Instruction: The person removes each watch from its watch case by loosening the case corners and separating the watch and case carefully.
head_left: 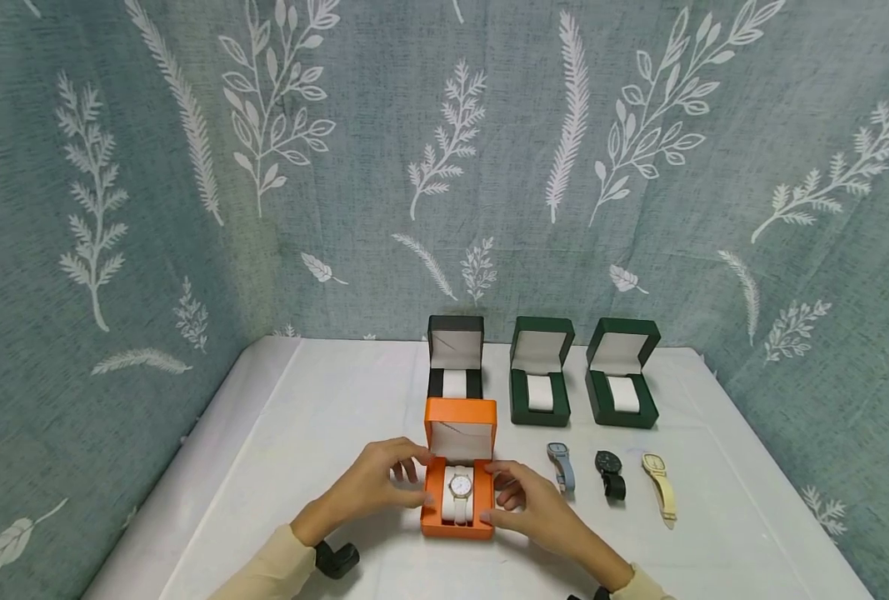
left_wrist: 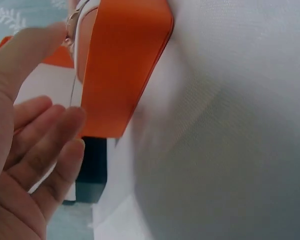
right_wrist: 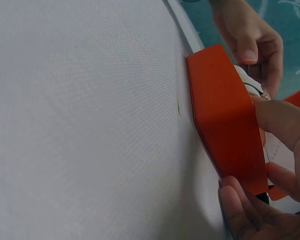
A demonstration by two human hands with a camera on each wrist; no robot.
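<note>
white tablecloth (head_left: 302, 433) is bearing an orange watch box (head_left: 458, 492); left hand (head_left: 372, 487) and right hand (head_left: 537, 504) are grasping its sides, seating the white watch (head_left: 459, 493) between them; closing the lid looks next.

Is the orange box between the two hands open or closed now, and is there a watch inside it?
Open: the orange square watch box has its lid standing upright, and a white-strapped round watch sits inside.
</note>
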